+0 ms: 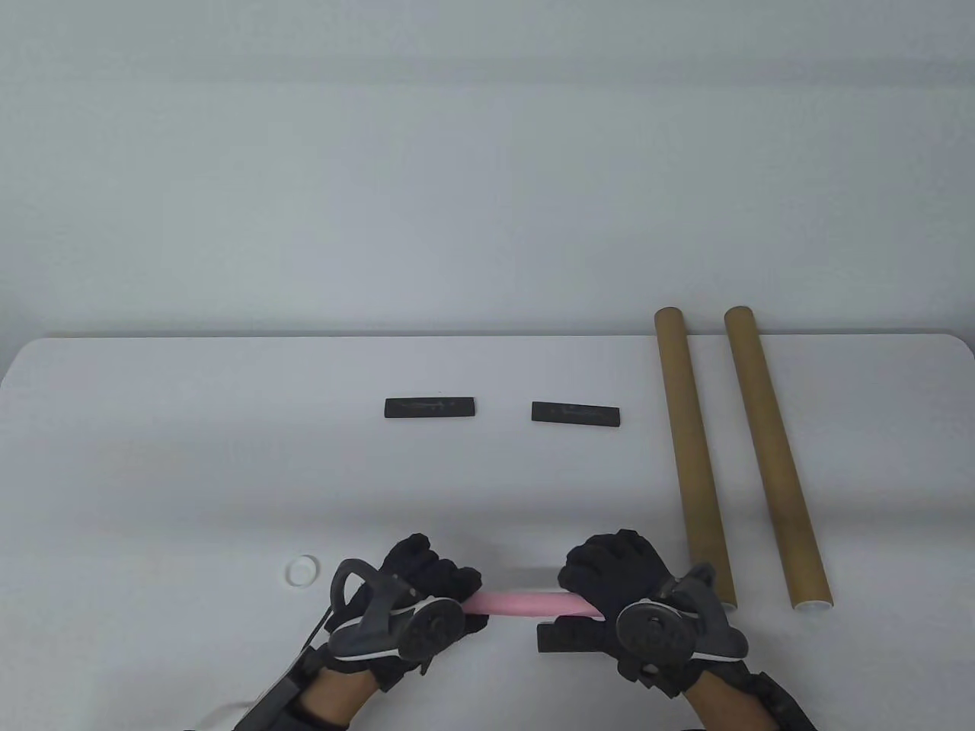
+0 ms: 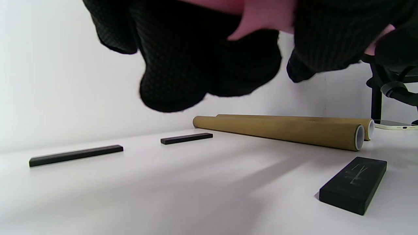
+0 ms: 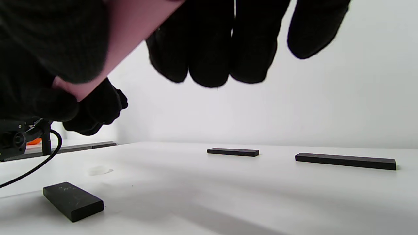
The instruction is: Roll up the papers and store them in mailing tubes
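- On the smooth white table (image 1: 190, 457), right side: two long brown cardboard mailing tubes (image 1: 693, 457), side by side, white-lined open ends.
- Near front edge: left hand (image 1: 415, 590) and right hand (image 1: 617, 575), in knit black gloves, each clasp one end of pink rolled paper (image 1: 525, 604), held above the table.
- Three flat black bars (image 1: 430, 407); small white ring (image 1: 302, 570).

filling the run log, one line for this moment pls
step: rolling | left hand and right hand grip pink paper roll | mailing tubes untouched
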Demonstrator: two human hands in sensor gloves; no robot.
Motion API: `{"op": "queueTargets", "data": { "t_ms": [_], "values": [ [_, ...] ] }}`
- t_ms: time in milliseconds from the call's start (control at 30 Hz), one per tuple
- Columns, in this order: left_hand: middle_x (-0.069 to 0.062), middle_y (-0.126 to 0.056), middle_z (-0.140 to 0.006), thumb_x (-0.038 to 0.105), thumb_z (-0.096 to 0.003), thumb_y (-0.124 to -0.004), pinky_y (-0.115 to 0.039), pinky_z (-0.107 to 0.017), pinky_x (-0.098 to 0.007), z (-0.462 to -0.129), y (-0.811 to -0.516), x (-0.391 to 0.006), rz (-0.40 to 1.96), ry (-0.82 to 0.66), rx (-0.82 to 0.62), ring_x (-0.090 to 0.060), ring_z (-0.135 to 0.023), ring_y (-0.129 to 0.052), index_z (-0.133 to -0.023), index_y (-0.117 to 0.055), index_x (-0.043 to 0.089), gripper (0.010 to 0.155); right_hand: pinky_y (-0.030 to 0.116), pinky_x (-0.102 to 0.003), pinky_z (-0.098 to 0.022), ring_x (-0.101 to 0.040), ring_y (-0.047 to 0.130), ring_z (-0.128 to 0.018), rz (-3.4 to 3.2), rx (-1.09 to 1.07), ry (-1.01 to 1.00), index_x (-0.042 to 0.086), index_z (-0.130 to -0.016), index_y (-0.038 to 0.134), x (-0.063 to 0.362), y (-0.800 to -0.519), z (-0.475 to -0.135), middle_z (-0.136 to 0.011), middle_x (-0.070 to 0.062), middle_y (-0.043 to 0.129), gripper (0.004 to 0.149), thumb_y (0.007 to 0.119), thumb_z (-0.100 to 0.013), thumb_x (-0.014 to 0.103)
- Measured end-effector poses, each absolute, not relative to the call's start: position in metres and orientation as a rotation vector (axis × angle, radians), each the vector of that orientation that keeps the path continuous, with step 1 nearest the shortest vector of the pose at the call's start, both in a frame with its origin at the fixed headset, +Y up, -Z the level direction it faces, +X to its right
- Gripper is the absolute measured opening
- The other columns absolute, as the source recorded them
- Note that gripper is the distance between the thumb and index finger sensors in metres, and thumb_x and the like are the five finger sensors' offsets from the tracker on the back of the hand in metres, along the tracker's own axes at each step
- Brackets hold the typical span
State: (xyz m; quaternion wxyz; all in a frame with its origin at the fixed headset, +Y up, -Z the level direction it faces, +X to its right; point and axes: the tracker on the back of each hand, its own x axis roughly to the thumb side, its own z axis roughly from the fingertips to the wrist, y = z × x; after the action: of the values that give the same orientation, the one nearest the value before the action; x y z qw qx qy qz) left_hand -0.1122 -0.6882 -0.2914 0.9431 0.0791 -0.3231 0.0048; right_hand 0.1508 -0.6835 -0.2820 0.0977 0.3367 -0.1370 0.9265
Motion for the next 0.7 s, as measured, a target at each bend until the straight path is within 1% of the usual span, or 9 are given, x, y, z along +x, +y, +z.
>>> {"op": "queueTargets", "data": {
  "t_ms": [67, 133, 200, 233, 300, 400, 433, 533, 700],
  "values": [
    [0.010, -0.105, -0.053, 0.068, -0.0336, -0.079, -0.076, -0.069, -0.047, -0.291, -0.689, -0.112, -0.017, -0.652, 0.179, -0.010, -0.048, -0.110, -0.080, -0.089, 0.029, 0.061, 0.068, -0.068, -0.069, -0.041, 0.088, -0.090, 2.745, 0.995, -0.404, 0.020, -0.085, 0.088, 0.150, -0.683, -0.282, -0.093, -0.008, 0.089, 0.055, 0.086, -0.043, 0.056],
    [0.008, -0.101, -0.067, 0.066, -0.0346, -0.080, -0.072, -0.071, -0.049, -0.287, -0.688, -0.108, -0.068, -0.663, 0.224, -0.014, -0.062, -0.107, -0.087, -0.082, 0.031, 0.063, 0.072, -0.067, -0.065, -0.038, 0.098, -0.079, 2.752, 1.006, -0.347, 0.019, -0.072, 0.096, 0.149, -0.684, -0.284, -0.079, -0.006, 0.099, 0.052, 0.083, -0.042, 0.061],
    [0.009, -0.101, -0.064, 0.065, -0.0348, -0.081, -0.072, -0.071, -0.048, -0.284, -0.686, -0.106, -0.087, -0.676, 0.246, -0.012, -0.060, -0.107, -0.087, -0.082, 0.031, 0.062, 0.075, -0.066, -0.064, -0.037, 0.103, -0.072, 2.729, 1.003, -0.311, 0.019, -0.063, 0.100, 0.149, -0.684, -0.285, -0.071, -0.006, 0.104, 0.054, 0.080, -0.041, 0.064],
    [0.011, -0.103, -0.056, 0.065, -0.0345, -0.081, -0.073, -0.070, -0.047, -0.283, -0.685, -0.105, -0.080, -0.680, 0.245, -0.010, -0.052, -0.108, -0.083, -0.085, 0.031, 0.060, 0.076, -0.066, -0.062, -0.037, 0.104, -0.069, 2.712, 0.999, -0.279, 0.018, -0.059, 0.101, 0.150, -0.685, -0.286, -0.067, -0.006, 0.106, 0.055, 0.079, -0.041, 0.065],
    [0.011, -0.104, -0.045, 0.068, -0.0331, -0.080, -0.077, -0.068, -0.046, -0.284, -0.685, -0.106, -0.041, -0.683, 0.212, -0.008, -0.040, -0.110, -0.077, -0.091, 0.030, 0.059, 0.075, -0.066, -0.063, -0.039, 0.101, -0.074, 2.701, 0.994, -0.282, 0.017, -0.066, 0.099, 0.152, -0.685, -0.285, -0.074, -0.007, 0.103, 0.059, 0.079, -0.040, 0.067],
    [0.011, -0.105, -0.041, 0.068, -0.0327, -0.079, -0.079, -0.066, -0.045, -0.288, -0.687, -0.108, 0.011, -0.670, 0.165, -0.008, -0.036, -0.110, -0.075, -0.092, 0.029, 0.060, 0.068, -0.068, -0.068, -0.044, 0.086, -0.091, 2.709, 1.006, -0.372, 0.018, -0.095, 0.081, 0.152, -0.682, -0.282, -0.098, -0.010, 0.084, 0.071, 0.084, -0.040, 0.064],
    [0.011, -0.105, -0.042, 0.068, -0.0328, -0.079, -0.079, -0.067, -0.045, -0.289, -0.688, -0.108, -0.001, -0.669, 0.171, -0.008, -0.037, -0.110, -0.076, -0.092, 0.029, 0.060, 0.067, -0.069, -0.069, -0.044, 0.084, -0.093, 2.703, 1.023, -0.384, 0.018, -0.096, 0.080, 0.151, -0.682, -0.281, -0.099, -0.010, 0.083, 0.070, 0.087, -0.041, 0.060],
    [0.010, -0.105, -0.049, 0.068, -0.0338, -0.078, -0.077, -0.068, -0.046, -0.289, -0.690, -0.106, -0.025, -0.668, 0.163, -0.010, -0.044, -0.110, -0.080, -0.089, 0.029, 0.062, 0.069, -0.068, -0.068, -0.040, 0.092, -0.086, 2.727, 1.040, -0.387, 0.020, -0.087, 0.088, 0.147, -0.681, -0.278, -0.089, -0.007, 0.092, 0.055, 0.087, -0.043, 0.054],
    [0.008, -0.101, -0.070, 0.067, -0.0352, -0.077, -0.072, -0.071, -0.048, -0.285, -0.693, -0.098, -0.102, -0.654, 0.128, -0.014, -0.064, -0.107, -0.091, -0.079, 0.030, 0.068, 0.070, -0.067, -0.068, -0.038, 0.094, -0.084, 2.802, 1.061, -0.494, 0.021, -0.084, 0.090, 0.139, -0.679, -0.273, -0.086, -0.006, 0.095, 0.052, 0.089, -0.043, 0.053]
  ]
}}
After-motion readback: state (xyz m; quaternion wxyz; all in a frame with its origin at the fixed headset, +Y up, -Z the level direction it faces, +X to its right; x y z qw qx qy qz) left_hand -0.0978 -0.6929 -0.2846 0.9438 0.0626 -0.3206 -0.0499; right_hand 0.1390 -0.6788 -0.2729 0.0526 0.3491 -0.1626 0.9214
